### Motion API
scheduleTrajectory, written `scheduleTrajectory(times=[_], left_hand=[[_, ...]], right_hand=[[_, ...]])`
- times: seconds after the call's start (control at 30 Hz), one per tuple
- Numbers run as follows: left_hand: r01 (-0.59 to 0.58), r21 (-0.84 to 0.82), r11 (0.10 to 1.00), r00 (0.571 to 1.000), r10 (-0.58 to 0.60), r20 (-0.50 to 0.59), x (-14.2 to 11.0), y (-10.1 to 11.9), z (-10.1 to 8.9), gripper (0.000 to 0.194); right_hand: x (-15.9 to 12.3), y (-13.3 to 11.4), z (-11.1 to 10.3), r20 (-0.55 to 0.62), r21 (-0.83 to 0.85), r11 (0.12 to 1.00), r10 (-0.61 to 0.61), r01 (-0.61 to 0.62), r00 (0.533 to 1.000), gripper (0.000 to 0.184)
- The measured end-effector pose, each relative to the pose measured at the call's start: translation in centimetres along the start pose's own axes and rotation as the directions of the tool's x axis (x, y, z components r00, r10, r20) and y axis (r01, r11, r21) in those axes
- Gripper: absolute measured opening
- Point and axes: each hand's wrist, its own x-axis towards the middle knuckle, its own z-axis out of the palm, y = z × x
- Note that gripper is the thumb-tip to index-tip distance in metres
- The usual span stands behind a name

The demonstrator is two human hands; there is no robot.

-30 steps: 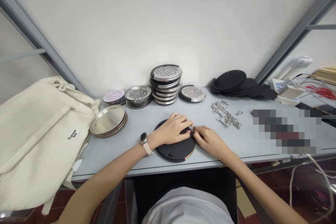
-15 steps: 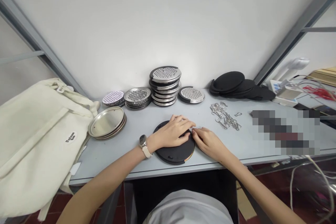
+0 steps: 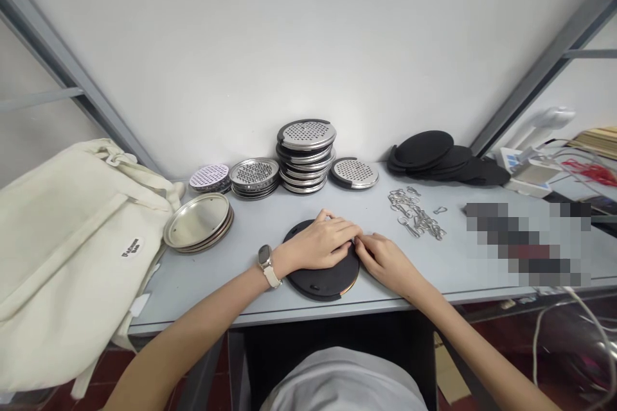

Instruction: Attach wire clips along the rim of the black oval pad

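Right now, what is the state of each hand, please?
Left hand: fingers bent, resting on the black disc; grip cannot be told.
Right hand: fingertips pinched together at the disc's edge; anything between them is hidden.

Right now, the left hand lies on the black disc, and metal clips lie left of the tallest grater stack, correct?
No, the head view shows metal clips right of the grater stack; the left hand lies on the black disc.

The disc (image 3: 322,279) is black, the tabletop (image 3: 260,231) pale grey, the bag (image 3: 81,237) cream.
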Motion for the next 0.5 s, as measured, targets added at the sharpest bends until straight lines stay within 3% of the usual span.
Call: scheduleTrajectory(times=[0.5], left_hand=[[-0.034,0.081,0.996,0.999,0.034,0.004,0.08,-0.03,-0.08,0.013]], right_hand=[[0.01,-0.05,0.05,-0.01,0.012,1.0,-0.008,0.008,1.0,0.033]])
